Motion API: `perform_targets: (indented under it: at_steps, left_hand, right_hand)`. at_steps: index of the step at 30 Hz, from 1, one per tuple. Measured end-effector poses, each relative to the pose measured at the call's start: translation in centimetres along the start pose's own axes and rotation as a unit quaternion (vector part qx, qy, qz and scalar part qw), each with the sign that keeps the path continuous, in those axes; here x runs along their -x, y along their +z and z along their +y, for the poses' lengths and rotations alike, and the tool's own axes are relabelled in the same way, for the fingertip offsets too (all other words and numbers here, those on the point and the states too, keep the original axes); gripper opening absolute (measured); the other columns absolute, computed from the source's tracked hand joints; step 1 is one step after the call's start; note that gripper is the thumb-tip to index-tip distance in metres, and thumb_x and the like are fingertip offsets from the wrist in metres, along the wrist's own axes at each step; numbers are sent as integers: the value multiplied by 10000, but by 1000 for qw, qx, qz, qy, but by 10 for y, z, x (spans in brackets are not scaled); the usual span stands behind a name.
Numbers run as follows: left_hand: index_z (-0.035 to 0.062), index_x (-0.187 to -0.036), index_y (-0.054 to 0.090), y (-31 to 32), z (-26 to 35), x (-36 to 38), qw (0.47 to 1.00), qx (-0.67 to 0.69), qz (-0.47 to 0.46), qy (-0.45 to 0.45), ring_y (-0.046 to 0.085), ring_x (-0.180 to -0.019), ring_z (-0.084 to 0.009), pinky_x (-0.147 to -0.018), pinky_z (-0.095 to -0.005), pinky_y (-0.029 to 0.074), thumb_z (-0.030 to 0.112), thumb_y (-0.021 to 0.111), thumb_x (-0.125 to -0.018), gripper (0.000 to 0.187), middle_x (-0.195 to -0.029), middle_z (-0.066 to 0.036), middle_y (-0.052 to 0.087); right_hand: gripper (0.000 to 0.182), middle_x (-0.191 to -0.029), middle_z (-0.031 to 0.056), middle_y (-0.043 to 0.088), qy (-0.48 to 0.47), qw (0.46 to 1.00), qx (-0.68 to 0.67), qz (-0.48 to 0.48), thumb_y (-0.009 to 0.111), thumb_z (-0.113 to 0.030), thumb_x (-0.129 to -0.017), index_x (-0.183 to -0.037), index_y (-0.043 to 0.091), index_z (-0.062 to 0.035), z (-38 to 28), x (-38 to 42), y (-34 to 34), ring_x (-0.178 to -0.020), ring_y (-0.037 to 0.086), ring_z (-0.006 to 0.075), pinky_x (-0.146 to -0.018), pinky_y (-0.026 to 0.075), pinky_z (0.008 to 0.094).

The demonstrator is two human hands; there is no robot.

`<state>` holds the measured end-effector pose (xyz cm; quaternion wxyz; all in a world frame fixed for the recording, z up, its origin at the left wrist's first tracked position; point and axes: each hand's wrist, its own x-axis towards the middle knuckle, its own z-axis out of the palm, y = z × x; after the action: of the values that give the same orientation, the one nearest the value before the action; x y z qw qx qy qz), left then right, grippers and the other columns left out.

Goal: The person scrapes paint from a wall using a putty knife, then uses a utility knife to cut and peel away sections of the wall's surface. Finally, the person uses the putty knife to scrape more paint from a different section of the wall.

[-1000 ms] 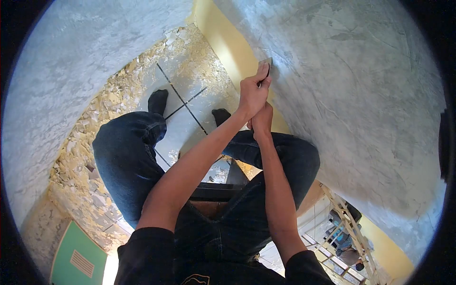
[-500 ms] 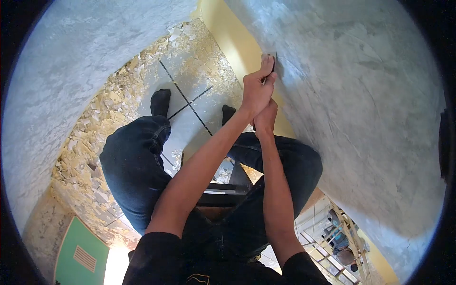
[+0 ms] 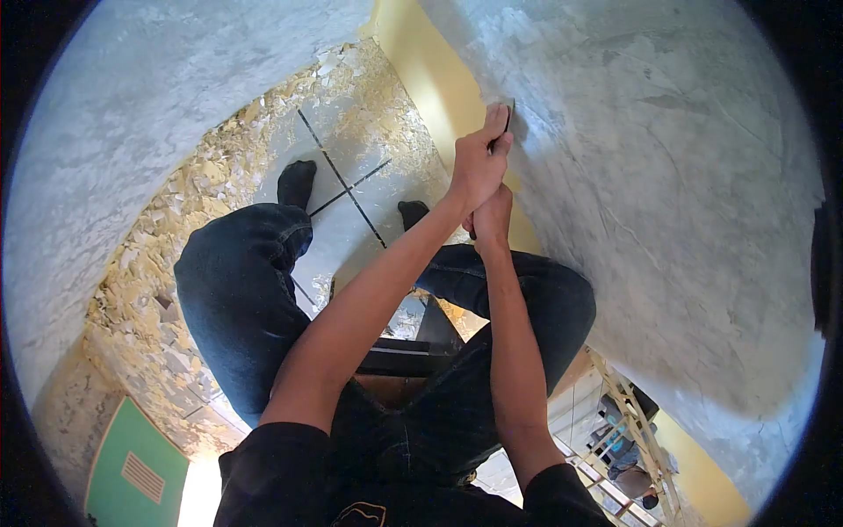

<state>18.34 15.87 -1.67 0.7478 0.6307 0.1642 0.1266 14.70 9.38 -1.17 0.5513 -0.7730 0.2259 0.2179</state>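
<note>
Both my hands are wrapped round one scraper (image 3: 511, 109), whose thin blade rests against the wall where yellow paint (image 3: 457, 81) meets bare grey plaster (image 3: 650, 167). My left hand (image 3: 479, 167) is the farther one, its fingers stretched along the tool near the blade. Just behind it, my right hand (image 3: 493, 215) is closed round the handle, of which only a dark end shows below the fingers. Most of the handle is hidden by my hands.
Paint flakes (image 3: 167, 255) cover the floor along the left wall. My knees and dark-socked feet are spread over grey tiles (image 3: 329, 180). A green panel (image 3: 136, 465) stands bottom left. At the bottom right, a person (image 3: 628, 474) is beside a wooden ladder (image 3: 645, 430).
My hands and the scraper have shifted very slightly to the right. My right foot has moved a little left, and the view has tilted slightly.
</note>
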Motion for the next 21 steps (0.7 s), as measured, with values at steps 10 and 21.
perform_targets:
  at_steps: [10,21]
  left_hand:
    - [22,-1316,510,10,0,34,997,39,-58,-19,379,-1343,-300,-1092,-336,322,25,545,-901,416,-1403,-208,435]
    - [9,-1318,502,13,-10,50,996,30,-83,-19,393,-1336,-270,-1086,-326,327,51,542,-918,405,-1396,-196,450]
  right_hand:
    - [247,-499,29,473,22,999,9,33,476,-200,-946,-787,519,-15,10,31,-17,-350,418,119,-320,269,285]
    - [221,-508,35,484,47,998,8,49,481,-184,-941,-817,533,-8,24,41,-23,-349,422,124,-318,272,289]
